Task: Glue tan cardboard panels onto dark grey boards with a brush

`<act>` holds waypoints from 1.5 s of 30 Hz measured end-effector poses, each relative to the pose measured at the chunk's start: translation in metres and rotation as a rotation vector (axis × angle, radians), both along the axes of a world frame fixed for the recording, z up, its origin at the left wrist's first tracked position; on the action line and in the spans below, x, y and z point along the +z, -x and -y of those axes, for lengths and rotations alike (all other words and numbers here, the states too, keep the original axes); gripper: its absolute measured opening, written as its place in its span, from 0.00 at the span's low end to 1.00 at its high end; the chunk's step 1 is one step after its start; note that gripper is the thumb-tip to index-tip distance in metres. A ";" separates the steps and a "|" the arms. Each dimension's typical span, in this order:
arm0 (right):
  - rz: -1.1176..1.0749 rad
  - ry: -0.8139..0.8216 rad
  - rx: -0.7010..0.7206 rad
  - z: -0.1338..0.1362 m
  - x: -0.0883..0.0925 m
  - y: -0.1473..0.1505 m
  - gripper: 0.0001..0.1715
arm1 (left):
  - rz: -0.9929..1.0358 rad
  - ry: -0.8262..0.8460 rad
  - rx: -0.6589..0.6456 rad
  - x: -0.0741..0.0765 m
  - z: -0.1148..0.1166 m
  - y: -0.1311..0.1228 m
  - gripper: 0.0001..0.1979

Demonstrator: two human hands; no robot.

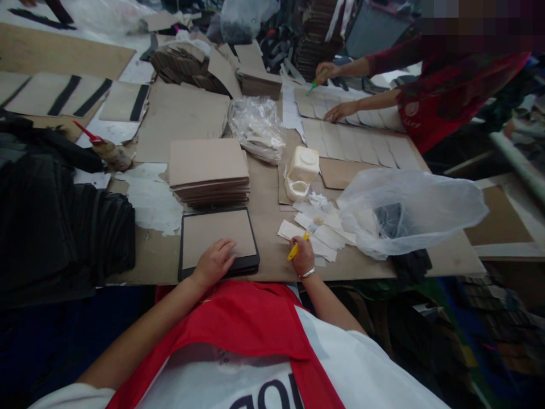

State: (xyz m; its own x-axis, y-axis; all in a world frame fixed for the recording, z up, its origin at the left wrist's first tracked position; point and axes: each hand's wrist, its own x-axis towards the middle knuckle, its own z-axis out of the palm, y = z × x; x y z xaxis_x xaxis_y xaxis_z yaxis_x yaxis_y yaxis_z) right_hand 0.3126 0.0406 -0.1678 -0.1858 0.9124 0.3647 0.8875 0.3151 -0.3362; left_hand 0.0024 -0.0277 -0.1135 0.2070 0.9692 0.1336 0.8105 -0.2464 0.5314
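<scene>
Shirt front (pixel 221 363) below me, my left hand (pixel 214 263) lies open on a sheet (pixel 217 238) in a tray (pixel 251 258), my right hand (pixel 303 255) grips a yellow brush (pixel 297 250); stacked sheets (pixel 208 165) sit beside.

Past the far edge of my board-covered worktable (pixel 455 264), stacks of dark strips (pixel 317 34) rise beside a grey panel (pixel 374 28). Off to my right run a white pipe (pixel 522 162) and a white-framed brown panel (pixel 498 216), with more stacked material (pixel 494 324) lower down.
</scene>
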 end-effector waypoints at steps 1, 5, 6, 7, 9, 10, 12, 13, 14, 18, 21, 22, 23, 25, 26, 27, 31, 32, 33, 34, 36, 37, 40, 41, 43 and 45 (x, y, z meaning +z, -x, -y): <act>-0.032 -0.044 0.026 0.001 0.006 0.008 0.09 | 0.039 0.001 -0.004 0.001 -0.002 -0.004 0.16; -0.156 -0.191 0.258 0.002 0.030 0.055 0.05 | 0.290 0.005 -0.025 0.009 -0.018 -0.022 0.27; -0.173 -0.214 0.330 0.002 0.035 0.069 0.05 | 0.348 0.002 -0.037 0.012 -0.024 -0.024 0.27; -0.179 -0.231 0.397 0.001 0.040 0.082 0.06 | 0.383 -0.008 -0.055 0.014 -0.029 -0.024 0.25; -0.168 -0.247 0.500 -0.002 0.048 0.109 0.08 | 0.372 -0.051 -0.090 0.018 -0.038 -0.016 0.15; -0.153 -0.246 0.534 -0.004 0.051 0.120 0.08 | 0.334 -0.084 -0.097 0.019 -0.041 -0.008 0.10; -0.116 -0.235 0.587 -0.007 0.057 0.139 0.07 | 0.222 -0.165 -0.100 0.019 -0.041 0.013 0.08; -0.100 -0.230 0.612 -0.008 0.059 0.145 0.07 | 0.157 -0.204 -0.099 0.016 -0.039 0.027 0.09; -0.090 -0.224 0.633 -0.009 0.061 0.149 0.07 | 0.088 -0.239 -0.098 0.013 -0.036 0.040 0.09; -0.162 -0.090 0.600 -0.016 0.068 0.148 0.17 | -0.134 -0.323 -0.095 -0.008 -0.023 0.092 0.11; -0.328 0.128 0.417 -0.029 0.082 0.146 0.23 | -0.158 -0.342 -0.050 -0.022 -0.020 0.113 0.12; -0.405 0.210 0.360 -0.034 0.088 0.149 0.24 | -0.152 -0.343 -0.046 -0.026 -0.020 0.117 0.12; -0.484 0.294 0.318 -0.039 0.096 0.153 0.25 | -0.146 -0.342 -0.053 -0.028 -0.021 0.120 0.12; -0.626 0.440 0.280 -0.050 0.111 0.165 0.27 | -0.150 -0.344 -0.077 -0.030 -0.024 0.124 0.12; -0.682 0.490 0.274 -0.054 0.117 0.172 0.27 | -0.165 -0.349 -0.087 -0.030 -0.025 0.125 0.11; -0.733 0.524 0.269 -0.058 0.123 0.179 0.27 | -0.191 -0.352 -0.091 -0.028 -0.026 0.127 0.11; -0.888 0.608 0.206 -0.067 0.127 0.198 0.26 | -0.357 -0.349 -0.096 -0.016 -0.029 0.134 0.07; -0.900 0.625 0.182 -0.069 0.124 0.201 0.26 | -0.390 -0.351 -0.108 -0.014 -0.030 0.135 0.07; -0.897 0.632 0.157 -0.070 0.122 0.204 0.26 | -0.414 -0.355 -0.121 -0.012 -0.031 0.136 0.06; -0.876 0.633 0.140 -0.070 0.119 0.207 0.26 | -0.427 -0.364 -0.139 -0.012 -0.032 0.137 0.06; -0.814 0.604 0.123 -0.071 0.116 0.214 0.24 | -0.429 -0.384 -0.174 -0.013 -0.034 0.138 0.07; -0.781 0.583 0.125 -0.072 0.116 0.217 0.23 | -0.420 -0.391 -0.192 -0.014 -0.035 0.138 0.07; -0.721 0.524 0.150 -0.075 0.120 0.228 0.18 | -0.379 -0.406 -0.253 -0.021 -0.034 0.140 0.09; -0.712 0.515 0.163 -0.076 0.121 0.232 0.17 | -0.367 -0.409 -0.266 -0.023 -0.033 0.141 0.09; -0.706 0.522 0.199 -0.078 0.120 0.239 0.17 | -0.351 -0.416 -0.274 -0.026 -0.031 0.143 0.10; -0.692 0.557 0.237 -0.080 0.115 0.246 0.17 | -0.349 -0.425 -0.261 -0.027 -0.031 0.143 0.10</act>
State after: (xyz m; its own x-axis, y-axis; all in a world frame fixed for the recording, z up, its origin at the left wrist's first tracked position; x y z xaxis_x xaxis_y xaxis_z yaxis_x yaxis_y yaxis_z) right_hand 0.0663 0.1201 -0.0529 -0.2942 0.9556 -0.0171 0.3650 0.0959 -0.9261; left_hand -0.1410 0.0029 -0.1407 0.5321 0.7571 0.3791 0.8032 -0.5930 0.0567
